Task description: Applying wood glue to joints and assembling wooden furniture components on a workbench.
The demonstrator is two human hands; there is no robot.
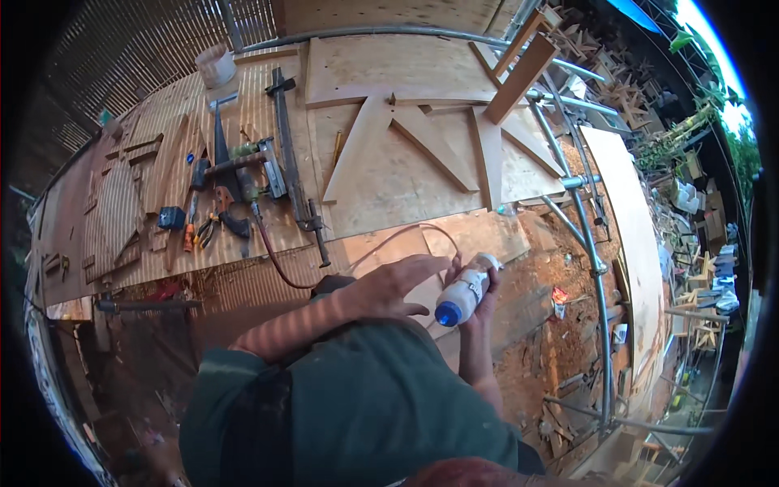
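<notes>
My right hand [489, 295] is wrapped around a white plastic bottle [470, 292] in front of my body. Its blue cap [448, 313] tilts down towards me, and a label with writing shows on its side. Close by on the left, my left hand [405, 281] is held in the air, empty, with thumb and fingers spread. Beyond both hands, flat wooden pieces with tapered arms [359, 146] lie on a plywood sheet [401, 182]. An upright board [522, 79] rises at an angle from the joined pieces at the right.
A handsaw [224, 195], a pneumatic nail gun [258, 176] with a red hose [268, 246], a bar clamp [289, 146], a hammer [199, 175] and pliers [210, 231] lie left. A white bucket [215, 66] stands behind. Metal pipes [584, 213] border the bench's right side.
</notes>
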